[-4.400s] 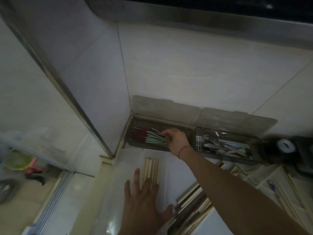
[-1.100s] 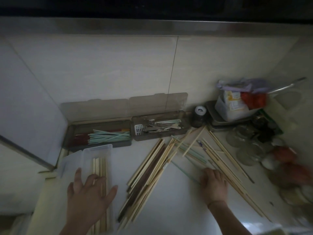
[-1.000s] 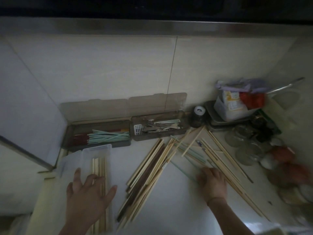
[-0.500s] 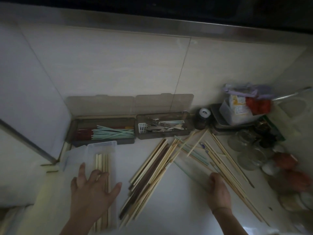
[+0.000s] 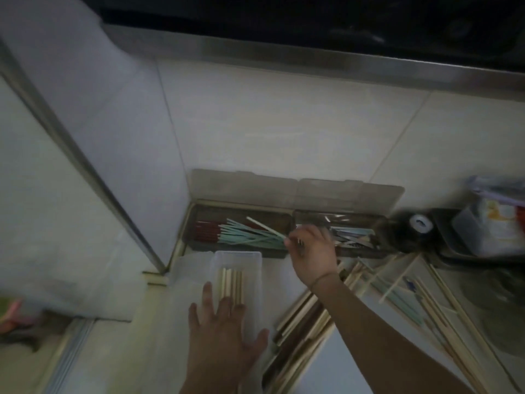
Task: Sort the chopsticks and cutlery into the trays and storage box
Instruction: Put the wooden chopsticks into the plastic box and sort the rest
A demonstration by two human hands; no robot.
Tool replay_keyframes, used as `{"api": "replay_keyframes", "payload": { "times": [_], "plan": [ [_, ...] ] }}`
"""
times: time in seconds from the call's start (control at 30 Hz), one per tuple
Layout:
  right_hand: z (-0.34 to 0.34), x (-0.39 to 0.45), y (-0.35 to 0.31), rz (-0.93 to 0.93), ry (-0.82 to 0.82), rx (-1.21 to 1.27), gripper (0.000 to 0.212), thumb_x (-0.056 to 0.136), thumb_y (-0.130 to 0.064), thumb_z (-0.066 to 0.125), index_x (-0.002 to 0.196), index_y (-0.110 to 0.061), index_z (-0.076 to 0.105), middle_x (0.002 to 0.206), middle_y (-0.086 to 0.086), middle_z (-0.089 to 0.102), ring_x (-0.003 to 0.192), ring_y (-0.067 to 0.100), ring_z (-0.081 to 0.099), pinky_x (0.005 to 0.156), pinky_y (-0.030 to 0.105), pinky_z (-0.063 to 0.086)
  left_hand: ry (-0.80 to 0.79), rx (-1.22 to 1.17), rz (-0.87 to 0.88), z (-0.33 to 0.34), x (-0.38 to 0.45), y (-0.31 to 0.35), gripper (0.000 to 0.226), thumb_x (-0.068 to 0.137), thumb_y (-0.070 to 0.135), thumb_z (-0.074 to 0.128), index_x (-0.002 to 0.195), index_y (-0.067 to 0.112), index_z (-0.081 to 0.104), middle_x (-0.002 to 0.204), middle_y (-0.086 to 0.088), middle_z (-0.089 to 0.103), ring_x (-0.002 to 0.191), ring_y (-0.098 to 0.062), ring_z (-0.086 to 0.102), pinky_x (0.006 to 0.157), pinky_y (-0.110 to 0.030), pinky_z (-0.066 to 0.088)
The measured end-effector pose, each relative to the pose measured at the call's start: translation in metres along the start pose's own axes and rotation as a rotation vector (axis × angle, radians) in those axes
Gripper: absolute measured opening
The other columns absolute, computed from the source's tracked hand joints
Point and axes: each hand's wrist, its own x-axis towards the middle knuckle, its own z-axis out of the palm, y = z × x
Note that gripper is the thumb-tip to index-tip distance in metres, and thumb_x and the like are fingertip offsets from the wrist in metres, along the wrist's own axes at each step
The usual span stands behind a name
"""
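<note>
Dim kitchen counter (image 5: 335, 362) under pale wall tiles: at 12 o'clock the right hand (image 5: 312, 253) pinches a pale green chopstick (image 5: 265, 227) over the dark tray (image 5: 199, 245) of red and green chopsticks (image 5: 241, 237). At 6 o'clock the left hand (image 5: 224, 339) lies flat, fingers spread, on the clear storage box (image 5: 254, 268) with wooden chopsticks (image 5: 231, 282). Loose chopsticks (image 5: 412, 302) lie at 4 o'clock; a cutlery tray (image 5: 380, 253) stands at 2 o'clock.

Pale green chopstick (image 5: 265, 228) tilted over left grey tray (image 5: 199, 247) holding red and green chopsticks; cutlery (image 5: 352, 237) in right tray (image 5: 366, 253); wooden chopsticks (image 5: 231, 282) in clear storage box (image 5: 257, 280).
</note>
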Motion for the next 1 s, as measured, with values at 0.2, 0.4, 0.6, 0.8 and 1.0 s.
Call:
{"api": "replay_keyframes", "payload": {
  "times": [0.2, 0.4, 0.6, 0.8, 1.0],
  "plan": [
    [0.045, 0.045, -0.022, 0.065, -0.296, -0.244, 0.02, 0.09, -0.042, 0.055, 0.099, -0.035, 0.071, 0.126, -0.007, 0.052, 0.121, 0.026, 0.032, 0.1, 0.041, 0.027, 0.013, -0.046, 0.005, 0.0, 0.001, -0.002, 0.067, 0.061, 0.079, 0.054, 0.09, 0.023, 0.075, 0.109, -0.003, 0.068, 0.134, -0.043, 0.039, 0.095, -0.067, 0.039],
    [0.055, 0.046, -0.018, 0.034, -0.357, -0.333, 0.026, 0.088, -0.043, 0.053, 0.108, -0.033, 0.067, 0.127, -0.006, 0.052, 0.126, 0.026, 0.03, 0.105, 0.043, 0.023, 0.007, -0.036, 0.002, 0.0, 0.001, -0.002, 0.067, 0.062, 0.079, 0.054, 0.092, 0.023, 0.074, 0.114, -0.005, 0.068, 0.135, -0.044, 0.041, 0.097, -0.066, 0.034],
    [0.022, -0.016, 0.017, 0.089, 0.011, -0.039, 0.044, 0.087, -0.046, 0.045, 0.12, -0.02, 0.061, 0.125, 0.003, 0.057, 0.122, 0.03, 0.043, 0.104, 0.045, 0.036, -0.008, -0.018, 0.004, 0.0, 0.0, -0.001, 0.065, 0.062, 0.077, 0.055, 0.093, 0.024, 0.074, 0.114, -0.005, 0.067, 0.136, -0.044, 0.037, 0.098, -0.066, 0.029],
    [-0.034, -0.148, 0.115, 0.363, 0.098, -0.182, 0.048, 0.081, -0.041, 0.046, 0.116, -0.011, 0.059, 0.113, 0.015, 0.061, 0.104, 0.038, 0.053, 0.09, 0.044, 0.039, 0.006, 0.028, 0.04, 0.002, -0.001, -0.002, 0.063, 0.068, 0.077, 0.05, 0.092, 0.025, 0.075, 0.11, -0.004, 0.068, 0.134, -0.044, 0.035, 0.096, -0.064, 0.032],
    [-0.056, -0.209, 0.152, 0.526, -0.135, -0.326, 0.052, 0.074, -0.054, 0.042, 0.097, -0.018, 0.072, 0.111, 0.009, 0.066, 0.103, 0.039, 0.054, 0.081, 0.047, 0.048, 0.015, 0.053, 0.05, 0.002, -0.004, -0.002, 0.064, 0.072, 0.075, 0.043, 0.092, 0.025, 0.076, 0.11, -0.004, 0.069, 0.135, -0.046, 0.034, 0.095, -0.065, 0.038]
  ]
}}
